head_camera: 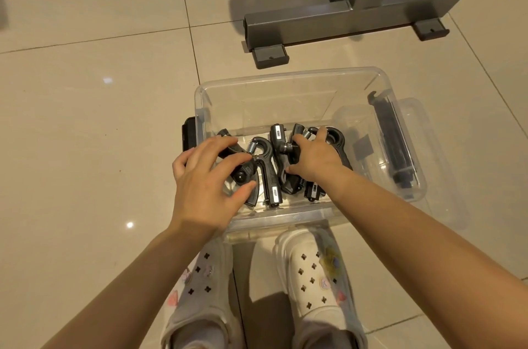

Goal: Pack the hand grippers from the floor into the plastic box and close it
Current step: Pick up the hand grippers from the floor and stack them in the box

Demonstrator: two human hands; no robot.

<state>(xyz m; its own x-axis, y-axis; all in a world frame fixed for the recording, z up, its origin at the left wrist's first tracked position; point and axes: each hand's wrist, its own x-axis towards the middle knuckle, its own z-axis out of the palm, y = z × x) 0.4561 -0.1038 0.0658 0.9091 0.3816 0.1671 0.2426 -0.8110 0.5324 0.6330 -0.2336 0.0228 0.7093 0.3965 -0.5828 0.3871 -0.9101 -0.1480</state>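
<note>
A clear plastic box (294, 75) stands open on the tiled floor in front of my feet. Several black hand grippers (268, 174) with metal springs lie packed in its near half. My left hand (205, 180) reaches in at the left, fingers curled around a black hand gripper (243, 174) there. At the right, my right hand (314, 157) presses down on another hand gripper (335, 138), fingers wrapped over its handle. The clear lid (414, 131) with a black latch lies under and beside the box on the right.
A grey metal frame foot (343, 20) with dark pads stands just beyond the box. A black latch (189, 137) hangs on the box's left side. My white clogs (314, 271) are right at the box's near wall. Beige tiles stretch to the left.
</note>
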